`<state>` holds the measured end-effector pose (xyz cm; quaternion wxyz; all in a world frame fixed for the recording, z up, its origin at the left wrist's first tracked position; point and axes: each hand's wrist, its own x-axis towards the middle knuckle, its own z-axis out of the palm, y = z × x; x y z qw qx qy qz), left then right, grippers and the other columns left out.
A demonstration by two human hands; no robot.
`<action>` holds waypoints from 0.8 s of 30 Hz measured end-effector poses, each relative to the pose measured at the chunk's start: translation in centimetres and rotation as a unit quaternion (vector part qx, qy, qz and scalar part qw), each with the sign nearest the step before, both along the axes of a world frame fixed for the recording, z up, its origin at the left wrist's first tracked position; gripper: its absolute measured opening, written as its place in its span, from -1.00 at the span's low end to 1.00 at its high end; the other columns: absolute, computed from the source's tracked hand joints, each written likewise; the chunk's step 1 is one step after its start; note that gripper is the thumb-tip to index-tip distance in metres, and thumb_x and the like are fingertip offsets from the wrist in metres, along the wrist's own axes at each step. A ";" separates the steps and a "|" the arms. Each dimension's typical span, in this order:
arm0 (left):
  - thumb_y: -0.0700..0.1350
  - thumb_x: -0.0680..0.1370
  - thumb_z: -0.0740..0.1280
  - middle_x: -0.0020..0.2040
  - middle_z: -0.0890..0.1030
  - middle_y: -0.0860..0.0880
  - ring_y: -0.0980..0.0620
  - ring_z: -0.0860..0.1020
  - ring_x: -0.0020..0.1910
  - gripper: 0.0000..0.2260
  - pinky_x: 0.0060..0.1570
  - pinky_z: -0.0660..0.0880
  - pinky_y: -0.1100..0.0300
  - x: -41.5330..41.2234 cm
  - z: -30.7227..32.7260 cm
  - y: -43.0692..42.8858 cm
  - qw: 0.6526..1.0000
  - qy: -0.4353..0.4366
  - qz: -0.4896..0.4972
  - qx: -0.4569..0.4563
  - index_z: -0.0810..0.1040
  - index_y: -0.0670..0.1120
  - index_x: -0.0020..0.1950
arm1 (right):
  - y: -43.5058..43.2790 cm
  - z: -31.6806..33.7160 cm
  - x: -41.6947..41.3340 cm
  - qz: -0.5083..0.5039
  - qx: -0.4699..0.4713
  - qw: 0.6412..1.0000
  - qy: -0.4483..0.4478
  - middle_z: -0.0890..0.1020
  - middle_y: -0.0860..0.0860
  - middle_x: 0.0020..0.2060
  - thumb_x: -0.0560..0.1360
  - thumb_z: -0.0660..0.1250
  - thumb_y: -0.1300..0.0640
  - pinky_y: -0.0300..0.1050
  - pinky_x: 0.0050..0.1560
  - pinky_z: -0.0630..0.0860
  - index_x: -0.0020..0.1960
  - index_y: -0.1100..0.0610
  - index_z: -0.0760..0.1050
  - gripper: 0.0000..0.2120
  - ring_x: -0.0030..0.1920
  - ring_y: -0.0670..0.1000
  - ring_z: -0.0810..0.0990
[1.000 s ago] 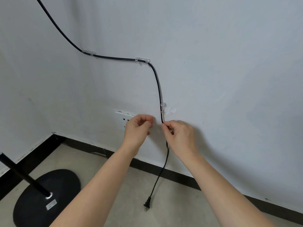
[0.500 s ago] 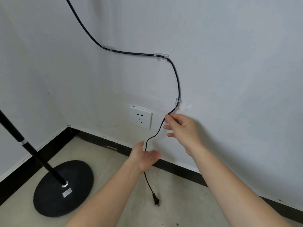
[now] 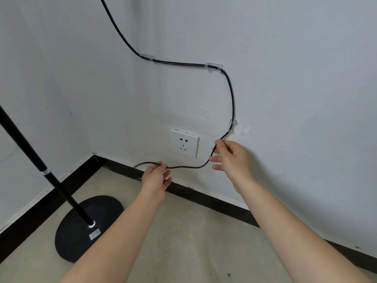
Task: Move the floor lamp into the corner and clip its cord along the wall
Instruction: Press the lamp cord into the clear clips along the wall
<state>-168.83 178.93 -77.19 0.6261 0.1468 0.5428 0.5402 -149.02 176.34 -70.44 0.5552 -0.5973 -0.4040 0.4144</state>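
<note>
The black floor lamp stands in the corner at the left, its pole (image 3: 24,144) rising from a round base (image 3: 81,227). Its black cord (image 3: 230,92) runs along the white wall through three clear clips, at the upper left (image 3: 147,56), the upper middle (image 3: 213,66) and lower right (image 3: 232,124). Below the last clip my right hand (image 3: 230,158) pinches the cord between thumb and forefinger. My left hand (image 3: 158,176) holds the cord's loose end lower and to the left; the plug is hidden behind that hand.
A white wall socket (image 3: 184,142) sits between my two hands, just above the cord. A black skirting board (image 3: 214,201) runs along the foot of both walls. The floor (image 3: 183,242) is bare beige concrete.
My left hand has left the wall, dropped and caught the hanging cord end, lifting it leftward off the floor. My right hand keeps its grip below the lowest clip.
</note>
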 end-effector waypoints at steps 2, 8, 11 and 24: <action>-0.22 0.58 0.36 -0.05 0.59 -0.05 0.03 0.57 -0.10 -0.92 -0.22 0.50 0.17 -0.8 0.4 -0.4 0.998 0.059 -0.013 0.022 0.55 -0.05 0.01 | -0.1 -0.1 -0.4 -0.009 -0.012 1.000 0.010 0.64 0.04 -0.06 0.61 0.28 -0.02 -0.17 -0.31 0.62 0.08 0.10 0.57 -0.79 -0.21 -0.03 0.73; -0.24 0.53 0.43 -0.08 0.63 -0.07 0.03 0.61 -0.13 -0.87 -0.24 0.48 0.17 -2.0 1.5 -1.4 0.995 0.060 -0.059 0.046 0.55 -0.06 0.02 | -1.5 -2.1 -2.5 0.073 -0.169 0.982 -0.039 0.63 0.13 0.01 0.61 0.28 0.04 -0.12 -0.17 0.66 0.18 0.23 0.51 -0.72 -0.06 0.07 0.69; -0.24 0.52 0.45 -0.09 0.66 -0.09 0.02 0.63 -0.13 -0.84 -0.25 0.51 0.15 -2.6 1.4 -1.3 0.998 0.020 -0.064 0.008 0.56 -0.10 0.05 | -2.0 -2.5 -3.1 0.092 -0.185 0.978 -0.040 0.65 0.10 -0.11 0.65 0.21 0.11 -0.19 -0.23 0.61 0.15 0.20 0.52 -0.80 -0.17 0.03 0.67; -0.14 0.63 0.26 -0.15 0.66 -0.03 0.09 0.55 -0.27 -0.76 -0.38 0.42 0.20 -4.8 0.4 0.1 0.993 0.104 0.053 0.011 0.47 -0.11 0.30 | -1.7 -3.6 -0.2 0.069 -0.215 0.954 -0.198 0.58 0.08 -0.20 0.65 0.12 0.17 -0.11 -0.23 0.46 0.22 0.31 0.50 -0.71 -0.29 0.03 0.56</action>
